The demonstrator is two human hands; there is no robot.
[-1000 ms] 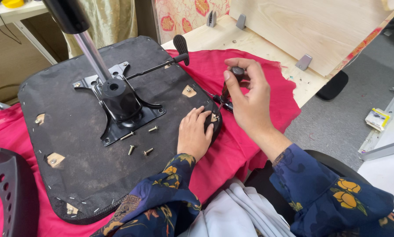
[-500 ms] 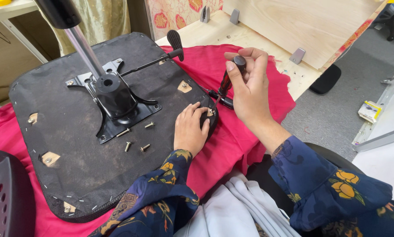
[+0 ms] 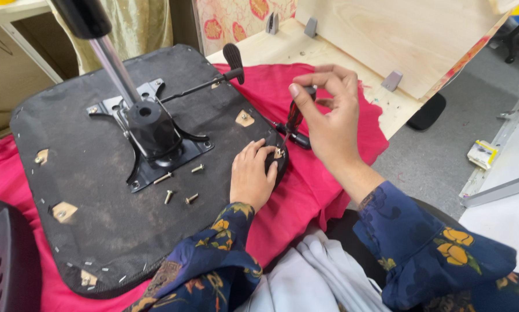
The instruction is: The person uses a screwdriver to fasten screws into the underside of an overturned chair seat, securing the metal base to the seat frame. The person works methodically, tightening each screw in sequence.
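An upturned black chair seat (image 3: 97,219) lies on red cloth (image 3: 323,104), underside up, with a black metal base plate (image 3: 155,141) and a chrome gas column (image 3: 112,60) rising from it. My left hand (image 3: 252,176) rests flat on the seat's near right edge, fingers beside a small brown mounting tab. My right hand (image 3: 328,115) grips a red-and-black screwdriver (image 3: 293,118) upright, its tip down at that tab. Several loose screws (image 3: 178,185) lie on the seat near the plate.
A black lever with a paddle knob (image 3: 232,56) sticks out from the plate. A pale wooden board (image 3: 386,34) stands behind the cloth. A black plastic chair part (image 3: 8,254) sits at the lower left. Grey floor lies to the right.
My right hand has turned on the screwdriver handle, fingers shifting to its top. The camera view shifted slightly; my left hand stays pressed on the seat edge.
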